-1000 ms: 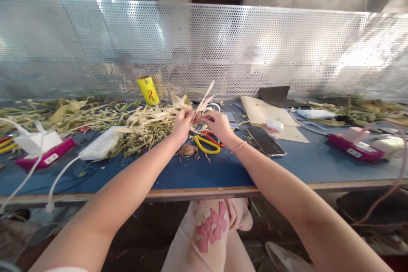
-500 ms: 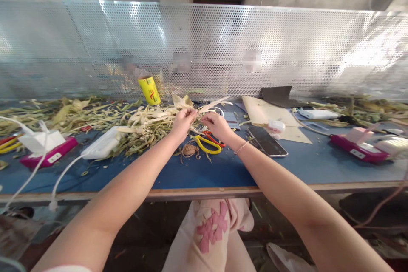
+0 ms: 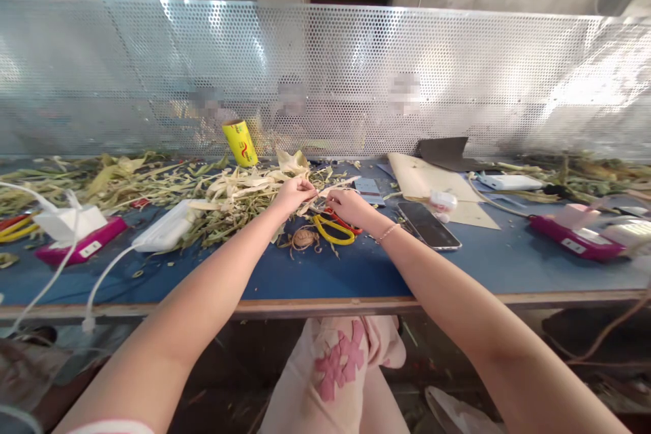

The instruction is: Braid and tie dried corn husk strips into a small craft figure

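Observation:
Both hands meet over the middle of the blue table. My left hand [image 3: 295,194] pinches a pale dried husk strip [image 3: 340,185], its fingertips pressed together at the strip's near end. My right hand [image 3: 350,207] is closed on the same strip, just right of the left; its fingertips are partly hidden. Beneath the right hand lie scissors [image 3: 338,239] with yellow and red handles. A small ball of brown twine [image 3: 304,239] rests to their left. Dried husks and leaves [image 3: 239,200] are heaped beside and behind my left hand.
A yellow tube [image 3: 240,143] stands at the back before a perforated metal screen [image 3: 346,74]. On the right lie a phone [image 3: 428,225], brown card [image 3: 427,180] and a magenta power strip [image 3: 574,237]. To the left are a white power bank [image 3: 165,225] and another magenta strip [image 3: 81,249].
The long strip that stuck up to the right now shows shorter and lower between my hands. My right hand has turned slightly, fingers curled more. The rest of the table looks the same.

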